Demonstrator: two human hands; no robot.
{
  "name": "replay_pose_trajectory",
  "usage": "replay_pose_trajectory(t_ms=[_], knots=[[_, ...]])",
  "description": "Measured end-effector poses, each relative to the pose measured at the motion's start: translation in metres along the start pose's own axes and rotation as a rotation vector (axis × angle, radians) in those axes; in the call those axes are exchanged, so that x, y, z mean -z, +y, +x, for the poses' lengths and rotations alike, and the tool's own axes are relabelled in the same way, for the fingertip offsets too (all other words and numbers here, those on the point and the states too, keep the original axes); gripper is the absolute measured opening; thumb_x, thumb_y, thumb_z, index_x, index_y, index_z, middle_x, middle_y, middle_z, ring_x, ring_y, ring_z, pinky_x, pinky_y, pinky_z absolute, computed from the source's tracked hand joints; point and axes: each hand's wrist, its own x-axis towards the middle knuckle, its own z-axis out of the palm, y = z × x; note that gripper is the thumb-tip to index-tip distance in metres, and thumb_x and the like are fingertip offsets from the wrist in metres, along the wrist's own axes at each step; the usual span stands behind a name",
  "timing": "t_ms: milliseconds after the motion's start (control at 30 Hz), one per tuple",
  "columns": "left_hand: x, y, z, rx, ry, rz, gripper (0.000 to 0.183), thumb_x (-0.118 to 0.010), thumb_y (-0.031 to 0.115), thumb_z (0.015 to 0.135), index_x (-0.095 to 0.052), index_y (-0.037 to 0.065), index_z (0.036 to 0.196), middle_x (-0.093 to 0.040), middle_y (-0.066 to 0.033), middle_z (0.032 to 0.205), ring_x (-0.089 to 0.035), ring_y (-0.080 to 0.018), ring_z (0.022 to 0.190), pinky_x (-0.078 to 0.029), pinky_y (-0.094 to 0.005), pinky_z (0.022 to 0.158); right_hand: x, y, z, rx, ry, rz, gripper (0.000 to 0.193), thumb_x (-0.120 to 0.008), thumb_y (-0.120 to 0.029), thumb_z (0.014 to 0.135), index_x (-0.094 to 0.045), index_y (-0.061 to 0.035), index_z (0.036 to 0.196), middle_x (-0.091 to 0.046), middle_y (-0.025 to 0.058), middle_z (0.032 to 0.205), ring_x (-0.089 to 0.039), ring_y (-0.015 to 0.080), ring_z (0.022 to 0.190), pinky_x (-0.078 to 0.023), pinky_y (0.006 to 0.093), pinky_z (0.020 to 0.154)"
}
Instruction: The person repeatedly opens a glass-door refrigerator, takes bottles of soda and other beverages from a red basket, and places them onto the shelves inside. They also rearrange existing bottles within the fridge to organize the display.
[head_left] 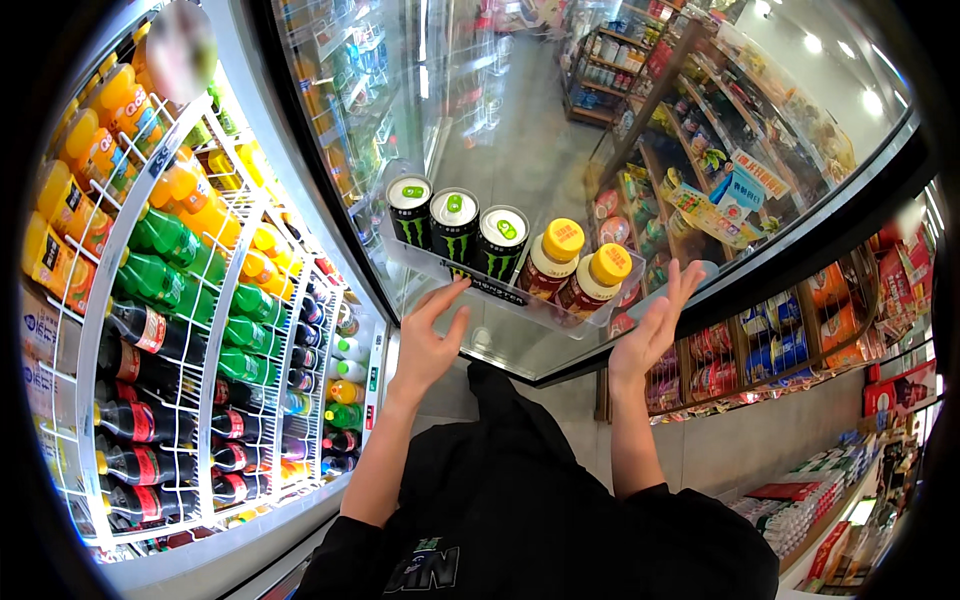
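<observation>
One clear plastic tray [430, 259]: three black cylindrical cans [455, 228], two yellow-capped brown bottles [549, 264]. Left hand [428, 335] and right hand [645, 340] unclenched, grasping nothing.

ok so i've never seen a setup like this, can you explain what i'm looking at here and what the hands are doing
There is no machine here: a person works with two bare hands. The one picture comes from a wide fisheye camera on their head, looking down, so straight edges bend near the rim.

In front is an open glass door with a clear bin on it. Three black cans and two yellow-capped bottles stand in the bin. To the left, wire shelves hold orange bottles, green bottles and dark bottles.

Neither hand holds anything. The left hand has its fingertips at the bin's front; the right hand is open near its right end.
</observation>
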Motion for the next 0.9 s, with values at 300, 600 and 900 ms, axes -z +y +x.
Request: replay_pose_trajectory(t_ms=[300, 600, 900], knots=[[0.021, -0.008, 0.017, 0.037, -0.053, 0.055, 0.030, -0.062, 0.005, 0.091, -0.066, 0.002, 0.120, -0.071, -0.0139, 0.110, -0.069, -0.0206, 0.101, -0.053, -0.0316, 0.085, -0.052, -0.052, 0.017, 0.319, 0.129, 0.616, 0.024, -0.038, -0.023, 0.101, -0.054, -0.0046, 0.105, -0.064, 0.0214, 0.117, -0.046, 0.0401, 0.131, -0.022, 0.0585, 0.115], [0.106, -0.009, -0.059, 0.394, 0.239, 0.144, 0.021, -0.063, 0.011, 0.093, -0.066, -0.001, 0.110, -0.073, -0.0129, 0.095, -0.070, -0.0224, 0.086, -0.054, -0.0338, 0.078, -0.186, -0.159, -0.043, 0.022, -0.947, 1.134, 0.018, -0.051, -0.007, 0.097, -0.064, 0.0023, 0.104, -0.068, 0.0164, 0.101, -0.064, 0.0296, 0.105, -0.043, 0.0496, 0.105], [0.198, 0.062, -0.168, 0.510, 0.955, 0.501, 0.020, -0.064, 0.004, 0.091, -0.066, -0.001, 0.110, -0.071, -0.0124, 0.098, -0.069, -0.0188, 0.090, -0.056, -0.0316, 0.078, -0.219, -0.267, -0.139, 0.075, -1.368, 1.260, 0.032, -0.067, -0.006, 0.087, -0.061, -0.0004, 0.119, -0.064, 0.0182, 0.117, -0.063, 0.0362, 0.107, -0.049, 0.0394, 0.094]])
